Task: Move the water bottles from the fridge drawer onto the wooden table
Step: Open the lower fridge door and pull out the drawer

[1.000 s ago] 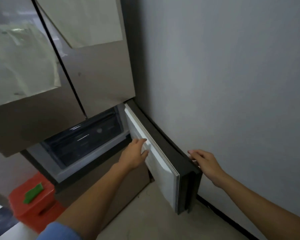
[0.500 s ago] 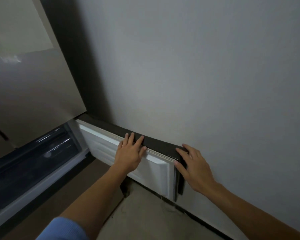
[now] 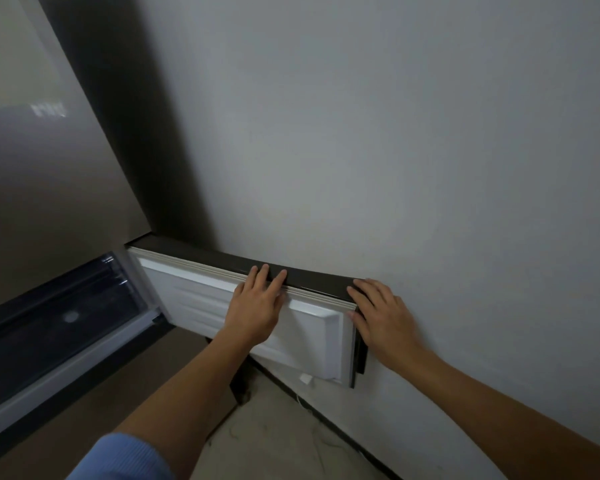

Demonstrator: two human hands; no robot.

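Both hands flat on open fridge door [image 3: 222, 303]; drawer [image 3: 59, 306] contents too dark.

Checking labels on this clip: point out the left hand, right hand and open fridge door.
left hand [image 3: 257, 308], head view, back of hand
right hand [image 3: 383, 315], head view, back of hand
door [image 3: 312, 336], head view, white inner panel

Grey plaster wall [image 3: 395, 133] is filling most of the view, right and far, shading darker toward the left. Glossy brown upper fridge door [image 3: 32, 185] is standing far left, catching a pale reflection. Small lower door [image 3: 201, 299] is hanging swung open against the wall, white ribbed inner face showing, dark outer edge on top. Beige floor [image 3: 274, 445] is showing near centre, with a dark skirting strip [image 3: 329, 415] running along the wall base. White scrap [image 3: 306, 378] is lying under the door's right corner, with thin strands [image 3: 312, 441] trailing nearby.
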